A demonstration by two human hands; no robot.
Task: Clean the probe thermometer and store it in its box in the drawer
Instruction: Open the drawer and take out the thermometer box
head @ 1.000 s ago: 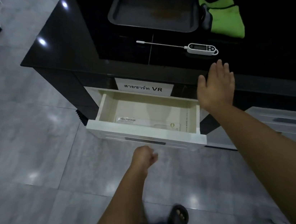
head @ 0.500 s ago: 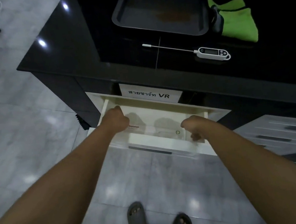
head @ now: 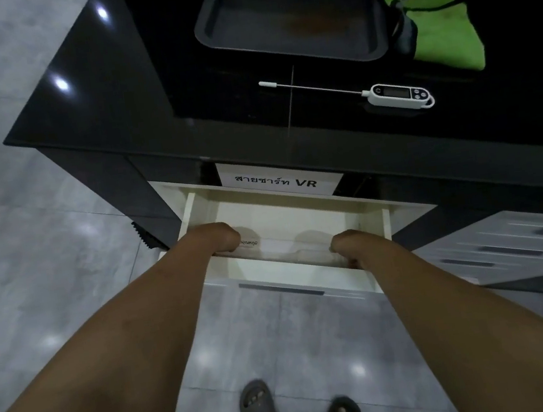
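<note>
In the lower centre of the frame, a white drawer (head: pixel 310 271) stands pulled open beneath a glossy black counter (head: pixel 111 99), and both of the person's bare forearms reach down into it. The left hand (head: pixel 221 238) is at the drawer's left side and the right hand (head: pixel 346 246) at its right. Both are curled downward onto a pale, flat box (head: pixel 279 248) lying along the drawer floor. The fingers fold under and out of sight, so whether they actually grip the box cannot be told.

The probe thermometer (head: pixel 397 94) is not in either hand. It lies on the counter in the upper right of the frame, well apart from the drawer and above it in the picture. Its long axis runs nearly left to right across the frame: the white display head sits at the right end, and the thin metal probe stretches left to a small white tip cap (head: pixel 268 84). The display head lies up and to the right of the right hand, making that hand the nearer one for picking it up.

Above the thermometer sits a dark tray (head: pixel 206 34), and a green cloth (head: pixel 440 31) lies at the tray's right, close to the display head. A paper label (head: pixel 277 181) hangs above the open drawer.

The thermometer looks untouched, so cleaning probably has yet to begin.
</note>
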